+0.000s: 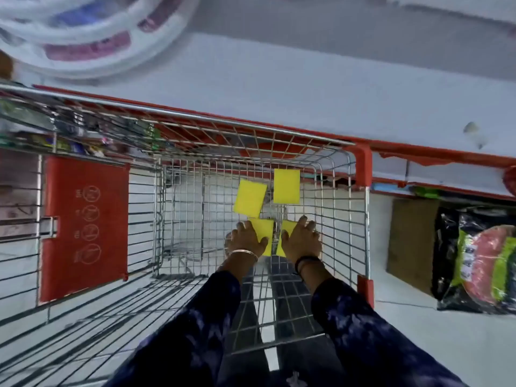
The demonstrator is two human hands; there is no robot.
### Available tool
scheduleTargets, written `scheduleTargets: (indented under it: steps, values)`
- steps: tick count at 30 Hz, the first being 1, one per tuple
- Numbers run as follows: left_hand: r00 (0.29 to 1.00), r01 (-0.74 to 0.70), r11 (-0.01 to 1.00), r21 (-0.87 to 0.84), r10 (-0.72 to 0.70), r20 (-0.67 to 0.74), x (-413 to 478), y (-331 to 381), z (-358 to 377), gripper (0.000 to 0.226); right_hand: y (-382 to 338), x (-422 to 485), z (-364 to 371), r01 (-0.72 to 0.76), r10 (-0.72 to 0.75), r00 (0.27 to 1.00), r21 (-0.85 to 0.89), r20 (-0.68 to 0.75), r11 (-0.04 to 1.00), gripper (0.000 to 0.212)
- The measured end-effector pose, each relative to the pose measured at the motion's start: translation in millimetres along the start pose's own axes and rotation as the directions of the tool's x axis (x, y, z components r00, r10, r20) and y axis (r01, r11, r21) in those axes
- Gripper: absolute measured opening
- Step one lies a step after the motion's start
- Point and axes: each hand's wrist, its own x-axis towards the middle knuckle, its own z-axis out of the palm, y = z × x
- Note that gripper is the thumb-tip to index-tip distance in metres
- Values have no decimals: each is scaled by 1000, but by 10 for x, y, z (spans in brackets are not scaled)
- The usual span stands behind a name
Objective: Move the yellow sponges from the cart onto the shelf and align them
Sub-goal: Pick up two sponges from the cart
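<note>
Several flat yellow sponges lie on the wire floor of the shopping cart (339,208). One sponge (250,198) lies tilted at the far middle, and another (286,186) lies to its right. My left hand (243,239) rests on a nearer sponge (265,229) with its fingers curled over it. My right hand (302,238) covers another near sponge (287,228) the same way. Whether either sponge is lifted off the cart floor I cannot tell. The grey shelf (307,88) with a red front edge runs just beyond the cart.
The cart's red fold-down seat flap (83,227) stands at the left. A black and green packet (480,263) and a brown board (410,241) sit on a lower level at the right. White round packaged goods (83,37) lie at the shelf's top left.
</note>
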Motion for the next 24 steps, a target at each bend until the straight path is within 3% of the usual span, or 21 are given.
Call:
scheduleTargets:
  steps: [6, 11, 24]
  values:
    - [981, 110, 985, -130, -128, -145, 161, 130, 207, 91, -19, 217, 285, -119, 120, 993, -3, 20, 993, 90]
    - [977, 77, 981, -180, -110, -183, 207, 124, 235, 92, 17, 313, 409, -107, 104, 994, -94, -44, 990, 98]
    - [979, -7, 987, -161, -26, -202, -250, -43, -211, 90, -85, -107, 19, 32, -27, 991, 30, -130, 999, 83]
